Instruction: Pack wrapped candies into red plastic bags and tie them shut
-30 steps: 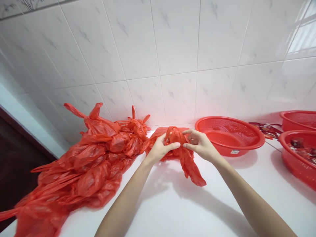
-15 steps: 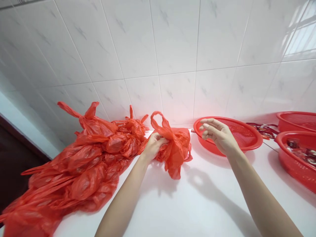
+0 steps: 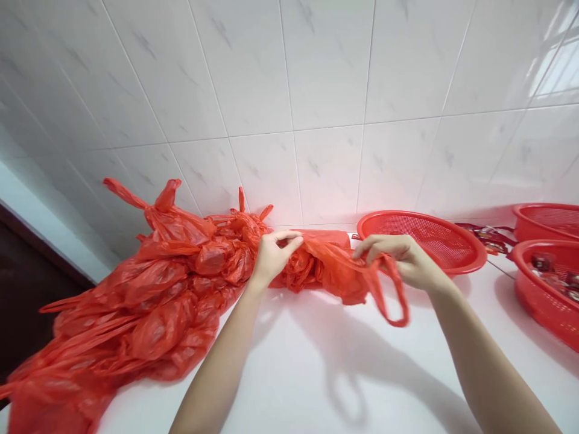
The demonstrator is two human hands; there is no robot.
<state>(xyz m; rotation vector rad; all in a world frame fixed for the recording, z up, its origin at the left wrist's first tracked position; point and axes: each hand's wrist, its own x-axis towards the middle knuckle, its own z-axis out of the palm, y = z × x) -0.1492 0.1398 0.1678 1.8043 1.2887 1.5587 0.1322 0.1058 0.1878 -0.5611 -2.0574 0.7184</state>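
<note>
A thin red plastic bag is stretched between my two hands above the white tabletop. My left hand pinches one end of it between thumb and fingers. At the other end, my right hand grips the bag near its handles, and a handle loop hangs below the fingers. Under and behind the stretched bag lie more crumpled red plastic bags. Left of my left hand is a large heap of filled, knotted red bags; their contents are hidden.
A red mesh basket stands behind my right hand. Farther right, another red basket holds small wrapped items, with a third basket behind it. Dark red packets lie between them. A tiled wall closes off the back.
My right hand has come down and taken hold of the bag's handle end. The bag, bunched in my left hand before, is now drawn out to the right.
</note>
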